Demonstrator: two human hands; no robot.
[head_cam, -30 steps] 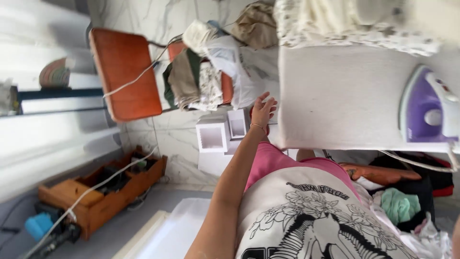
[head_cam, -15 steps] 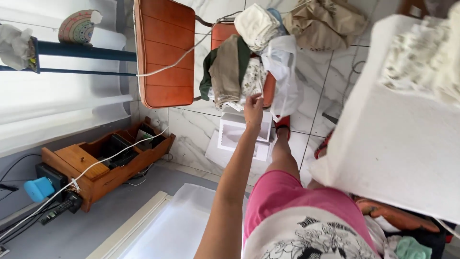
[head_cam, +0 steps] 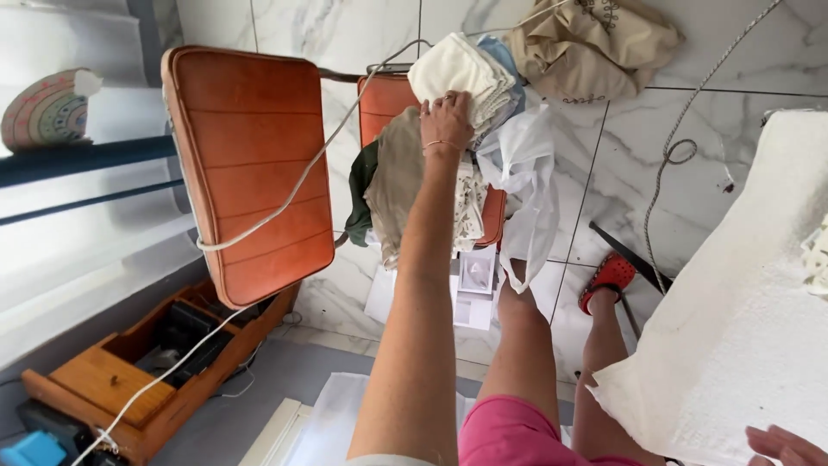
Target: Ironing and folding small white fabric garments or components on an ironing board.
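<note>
My left hand (head_cam: 446,119), a thin bracelet at its wrist, reaches out to a pile of clothes on an orange chair seat (head_cam: 385,97). Its fingers curl into a cream folded cloth (head_cam: 461,67) on top of the pile. A beige garment (head_cam: 397,177) hangs just left of my wrist and a white plastic bag (head_cam: 528,177) just right of it. At the bottom right corner only part of my right hand (head_cam: 787,445) shows, fingers apart and empty, at the edge of the white-covered ironing board (head_cam: 742,328).
An orange padded chair back (head_cam: 250,164) stands left of the pile, with a white cord (head_cam: 285,194) trailing across it to a wooden box (head_cam: 112,380). A beige cloth bundle (head_cam: 595,43) lies on the marble floor. There are papers (head_cam: 473,289) by my legs and red shoes (head_cam: 608,278) on my feet.
My left arm has stretched further out and its hand has landed on the cream cloth. The view has swung, bringing the chair and the pile closer.
</note>
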